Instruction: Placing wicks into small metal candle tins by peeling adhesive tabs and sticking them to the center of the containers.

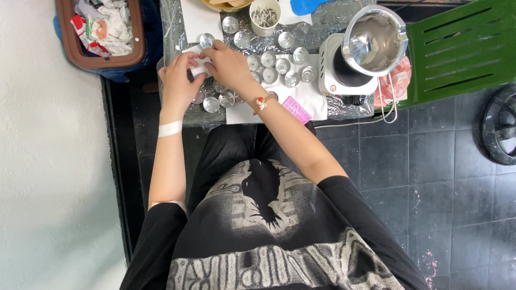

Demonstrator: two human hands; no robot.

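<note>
At the far left of the foil-covered table (344,107), my left hand (177,80) and right hand (228,64) together pinch one small white tealight piece (200,69), while many empty metal tealight cups (269,59) lie unfilled to the right, so most work remains, I judge.

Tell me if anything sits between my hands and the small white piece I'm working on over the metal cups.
Nothing visible does. The left hand and right hand both touch the small white piece directly, fingers closed around it. The metal cups lie beside and below the hands on the foil-covered table, not between them.
</note>
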